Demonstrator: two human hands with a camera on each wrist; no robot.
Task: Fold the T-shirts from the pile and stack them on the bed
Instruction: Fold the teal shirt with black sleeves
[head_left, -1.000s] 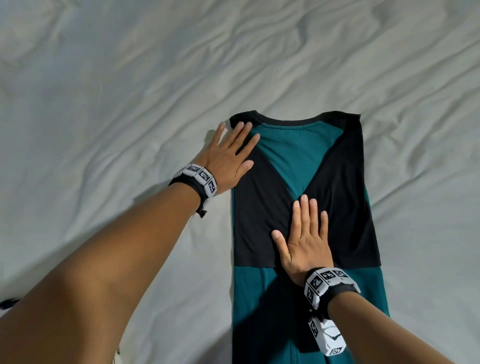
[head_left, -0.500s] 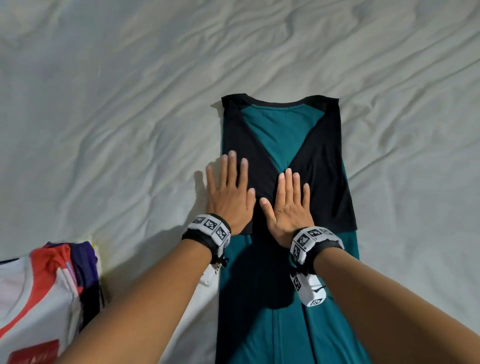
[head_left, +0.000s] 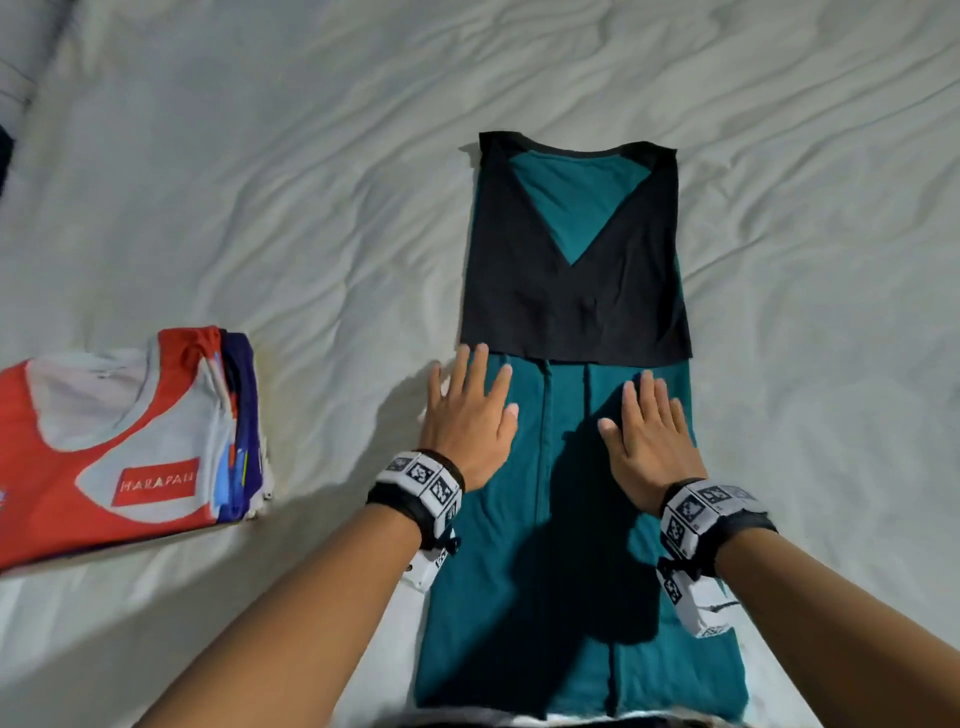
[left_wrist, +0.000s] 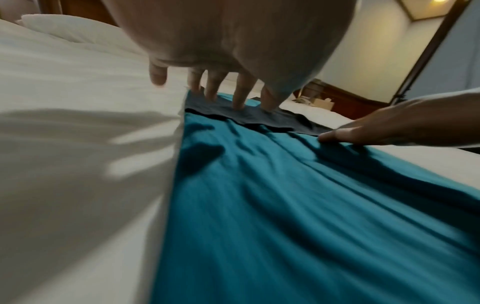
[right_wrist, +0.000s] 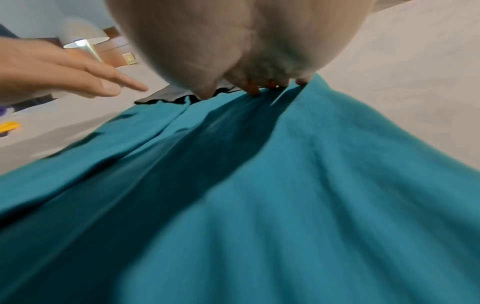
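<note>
Teal T-shirt (head_left: 566, 519) spread lengthwise on the white bed (head_left: 260, 208), black sleeves (head_left: 571, 306) folded in across the far half. Left hand (head_left: 470, 421) flat on the shirt's left edge, fingers straight and spread, gripping nothing, tips seemingly at the sleeve hem; right hand (head_left: 649, 431) flat on the right side, fingers straight, also gripping nothing. Folded stack of shirts (head_left: 119, 441) well apart on the left, red-and-white one on top.

A teal T-shirt (head_left: 566, 519) with black sleeves lies flat on the white bed (head_left: 260, 208), sides folded inward into a long strip. To its left sits a stack (head_left: 124, 441) of folded shirts, red-and-white on top.
</note>
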